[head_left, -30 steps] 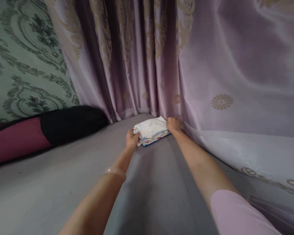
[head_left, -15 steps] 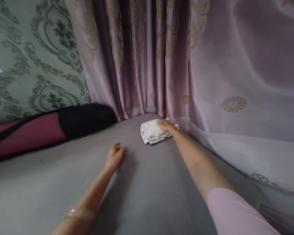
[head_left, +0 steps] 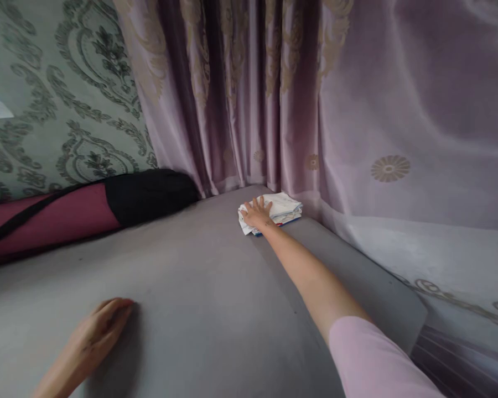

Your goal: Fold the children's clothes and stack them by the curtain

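Note:
A small stack of folded white cloths with blue edges lies at the far corner of the grey surface. My right hand rests flat on the left part of the stack, fingers spread. Nearer to me, at the lower left, my left hand is low over the grey surface or touching it, palm down. Its fingers are bent together and point right, and no object shows in it.
A long black and dark red bag lies along the patterned green wall at the left. Purple curtains hang behind the stack and down the right side, past the surface's right edge.
My right hand has moved left across the stack and its fingers have spread. My left hand has come back toward me and to the left, away from the stack.

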Demonstrator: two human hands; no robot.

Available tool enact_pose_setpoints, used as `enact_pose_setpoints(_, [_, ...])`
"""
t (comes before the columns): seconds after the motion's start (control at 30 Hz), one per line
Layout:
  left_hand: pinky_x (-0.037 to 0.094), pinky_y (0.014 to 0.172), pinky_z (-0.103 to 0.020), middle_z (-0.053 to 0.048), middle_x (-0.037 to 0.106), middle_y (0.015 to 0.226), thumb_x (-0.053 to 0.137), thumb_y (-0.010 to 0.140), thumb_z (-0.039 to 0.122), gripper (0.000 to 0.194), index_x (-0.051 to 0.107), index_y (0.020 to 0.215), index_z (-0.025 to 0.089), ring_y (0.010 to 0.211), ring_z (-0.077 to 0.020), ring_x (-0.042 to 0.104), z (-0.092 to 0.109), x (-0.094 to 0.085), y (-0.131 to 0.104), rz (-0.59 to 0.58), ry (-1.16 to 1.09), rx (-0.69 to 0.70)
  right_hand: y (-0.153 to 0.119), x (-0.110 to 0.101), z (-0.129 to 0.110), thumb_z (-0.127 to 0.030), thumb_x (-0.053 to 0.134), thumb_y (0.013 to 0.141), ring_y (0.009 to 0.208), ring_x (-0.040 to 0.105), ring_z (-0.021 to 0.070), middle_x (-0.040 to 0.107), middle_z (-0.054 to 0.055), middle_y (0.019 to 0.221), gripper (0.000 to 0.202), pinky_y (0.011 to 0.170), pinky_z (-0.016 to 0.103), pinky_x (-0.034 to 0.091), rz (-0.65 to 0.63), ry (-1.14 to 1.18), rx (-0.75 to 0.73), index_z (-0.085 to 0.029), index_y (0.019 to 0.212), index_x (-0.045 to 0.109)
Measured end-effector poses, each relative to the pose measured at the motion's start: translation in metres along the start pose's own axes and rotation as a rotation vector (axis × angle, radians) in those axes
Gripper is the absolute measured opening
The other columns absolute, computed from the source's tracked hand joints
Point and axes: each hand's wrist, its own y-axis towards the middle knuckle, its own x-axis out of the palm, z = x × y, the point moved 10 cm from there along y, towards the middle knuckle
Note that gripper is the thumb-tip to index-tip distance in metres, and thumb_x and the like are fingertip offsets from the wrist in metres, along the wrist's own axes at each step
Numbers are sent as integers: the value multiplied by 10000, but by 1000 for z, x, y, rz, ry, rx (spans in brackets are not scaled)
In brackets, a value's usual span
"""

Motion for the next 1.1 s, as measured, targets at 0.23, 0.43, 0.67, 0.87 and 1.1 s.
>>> enact_pose_setpoints(0.23, [503, 855, -487, 83, 735, 915, 507, 676, 506, 245, 694, 815, 431, 889, -305, 666, -57, -37, -48, 157, 72, 98, 2, 11, 2, -485, 282, 950, 1445, -9, 376, 226, 110, 1575, 564, 1069, 685, -10, -8, -4, 19, -246, 1448, 399])
enact_pose_setpoints(0.43, [483, 953, -483, 72, 718, 1070, 404, 725, 492, 335, 666, 913, 401, 1031, -303, 643, -40, -33, -71, 231, 213, 82, 4, 11, 3, -480, 287, 956, 1449, -15, 372, 208, 106, 1584, 561, 1067, 690, -1, -49, -23, 32, -253, 1460, 382])
enact_pose_setpoints(0.67, [468, 969, -476, -171, 641, 1205, 302, 851, 341, 454, 641, 1093, 161, 1092, -319, 610, -28, -20, -73, 187, 438, 180, -14, -18, -37, -355, 377, 957, 1444, 97, 359, 243, 149, 1568, 538, 1105, 628, 15, 18, 14, -26, -186, 1467, 360])
enact_pose_setpoints(0.87, [467, 972, -424, -148, 636, 1196, 270, 905, 291, 430, 613, 1124, 151, 1089, -271, 601, -29, -15, -74, 220, 507, 231, -94, -7, -156, -327, 428, 934, 1376, 303, 295, 364, 143, 1503, 480, 1111, 566, 169, -23, 229, -344, -196, 1396, 436])
enact_pose_setpoints(1.1, [456, 985, -449, -123, 650, 1198, 336, 888, 277, 369, 646, 1064, 181, 1085, -268, 601, -19, -24, -71, 220, 348, 184, -192, 33, -282, -282, 453, 906, 1304, 402, 274, 517, 144, 1352, 321, 1080, 543, 267, -156, 307, -622, -176, 1168, 605])
